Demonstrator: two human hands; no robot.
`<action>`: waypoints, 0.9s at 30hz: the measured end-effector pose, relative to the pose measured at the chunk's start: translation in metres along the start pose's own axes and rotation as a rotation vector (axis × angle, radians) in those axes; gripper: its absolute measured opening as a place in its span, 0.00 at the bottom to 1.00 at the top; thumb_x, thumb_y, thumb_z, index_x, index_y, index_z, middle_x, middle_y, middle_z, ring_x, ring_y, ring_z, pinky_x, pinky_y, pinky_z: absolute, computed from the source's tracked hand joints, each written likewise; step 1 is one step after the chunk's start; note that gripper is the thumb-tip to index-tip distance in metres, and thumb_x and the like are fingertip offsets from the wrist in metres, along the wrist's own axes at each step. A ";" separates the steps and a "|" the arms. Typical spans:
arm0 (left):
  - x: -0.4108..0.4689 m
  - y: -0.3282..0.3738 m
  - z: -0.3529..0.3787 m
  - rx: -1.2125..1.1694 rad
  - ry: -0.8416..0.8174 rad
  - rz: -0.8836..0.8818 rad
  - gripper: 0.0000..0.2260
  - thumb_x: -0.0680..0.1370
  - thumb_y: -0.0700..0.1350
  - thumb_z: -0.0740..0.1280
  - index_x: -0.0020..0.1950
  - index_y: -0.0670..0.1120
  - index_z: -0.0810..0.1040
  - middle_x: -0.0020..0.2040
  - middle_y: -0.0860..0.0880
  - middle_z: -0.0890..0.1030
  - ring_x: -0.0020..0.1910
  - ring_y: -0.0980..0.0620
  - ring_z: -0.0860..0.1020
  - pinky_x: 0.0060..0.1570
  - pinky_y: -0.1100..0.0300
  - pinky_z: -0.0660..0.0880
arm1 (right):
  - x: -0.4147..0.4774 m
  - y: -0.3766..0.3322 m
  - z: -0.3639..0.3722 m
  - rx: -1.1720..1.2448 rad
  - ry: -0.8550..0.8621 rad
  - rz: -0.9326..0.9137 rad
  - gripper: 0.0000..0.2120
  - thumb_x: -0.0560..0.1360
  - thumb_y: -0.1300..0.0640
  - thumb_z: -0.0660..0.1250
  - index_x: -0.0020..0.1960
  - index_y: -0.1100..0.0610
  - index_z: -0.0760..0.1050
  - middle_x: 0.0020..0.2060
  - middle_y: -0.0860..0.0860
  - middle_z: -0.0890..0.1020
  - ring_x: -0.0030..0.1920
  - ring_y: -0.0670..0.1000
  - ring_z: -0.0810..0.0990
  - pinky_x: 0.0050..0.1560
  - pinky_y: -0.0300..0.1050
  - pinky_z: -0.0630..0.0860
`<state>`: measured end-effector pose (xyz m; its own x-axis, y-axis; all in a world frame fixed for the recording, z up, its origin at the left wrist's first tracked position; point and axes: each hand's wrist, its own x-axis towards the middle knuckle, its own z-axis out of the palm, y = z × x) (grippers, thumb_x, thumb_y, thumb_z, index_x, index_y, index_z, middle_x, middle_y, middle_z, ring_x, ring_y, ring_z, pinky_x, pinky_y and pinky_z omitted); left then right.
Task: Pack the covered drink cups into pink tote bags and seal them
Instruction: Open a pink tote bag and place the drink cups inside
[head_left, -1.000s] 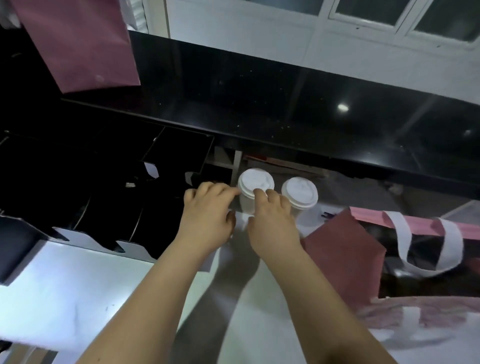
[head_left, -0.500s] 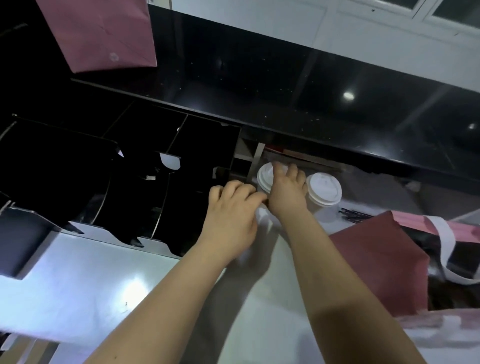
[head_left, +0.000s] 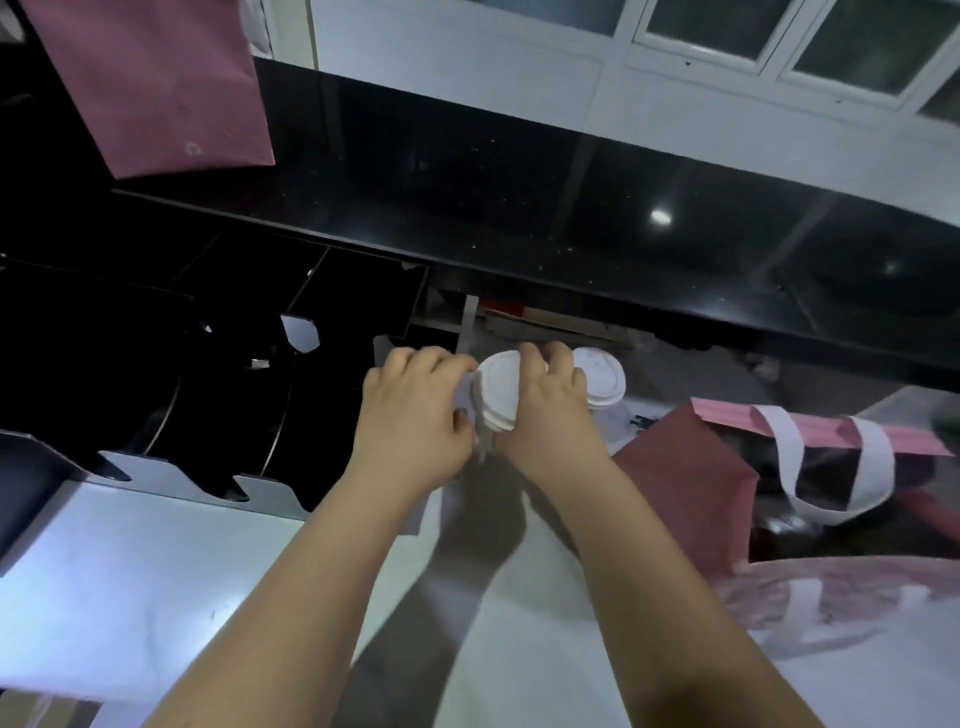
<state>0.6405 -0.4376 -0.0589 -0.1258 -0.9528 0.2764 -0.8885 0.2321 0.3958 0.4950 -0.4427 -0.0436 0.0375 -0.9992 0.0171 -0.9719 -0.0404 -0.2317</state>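
Two drink cups with white lids stand at the back of the white counter. My left hand (head_left: 413, 415) and my right hand (head_left: 550, 410) both grip the nearer cup (head_left: 498, 387), one on each side; its lid shows tilted between them and its body is hidden. The second cup (head_left: 602, 376) stands just right of my right hand, partly behind it. An open pink tote bag (head_left: 691, 483) with white handles stands at the right, dark inside.
A black divided organiser (head_left: 218, 374) fills the left. A raised black ledge (head_left: 571, 218) runs across the back. Another pink bag (head_left: 156, 88) hangs at upper left. More pink material (head_left: 831, 597) lies at lower right on the white counter (head_left: 130, 597).
My right hand has slid from the top of the lid to the cup's right side, and the cup now tilts. My left hand stays on its left side.
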 end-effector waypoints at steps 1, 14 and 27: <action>0.003 0.003 -0.005 -0.011 0.037 -0.012 0.23 0.69 0.44 0.68 0.65 0.51 0.75 0.61 0.50 0.78 0.60 0.43 0.71 0.55 0.48 0.68 | -0.005 0.000 -0.010 -0.034 0.044 -0.037 0.42 0.70 0.55 0.73 0.75 0.58 0.53 0.69 0.58 0.59 0.64 0.60 0.64 0.63 0.49 0.64; 0.045 0.112 -0.050 -0.050 0.142 -0.003 0.26 0.71 0.46 0.70 0.70 0.53 0.71 0.66 0.48 0.75 0.64 0.42 0.70 0.58 0.46 0.70 | -0.030 0.064 -0.146 0.080 0.312 -0.057 0.42 0.71 0.62 0.71 0.77 0.55 0.50 0.73 0.55 0.57 0.69 0.59 0.59 0.67 0.52 0.64; 0.018 0.223 -0.007 -0.518 -0.238 0.278 0.11 0.71 0.48 0.75 0.42 0.65 0.80 0.41 0.64 0.81 0.45 0.64 0.79 0.47 0.61 0.76 | -0.098 0.242 -0.217 0.756 0.158 0.067 0.40 0.57 0.44 0.79 0.65 0.37 0.67 0.56 0.39 0.74 0.55 0.49 0.78 0.48 0.48 0.82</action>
<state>0.4428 -0.4019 0.0406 -0.4689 -0.8469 0.2507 -0.4872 0.4847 0.7264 0.2058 -0.3527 0.1099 -0.1047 -0.9889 0.1052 -0.5464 -0.0312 -0.8370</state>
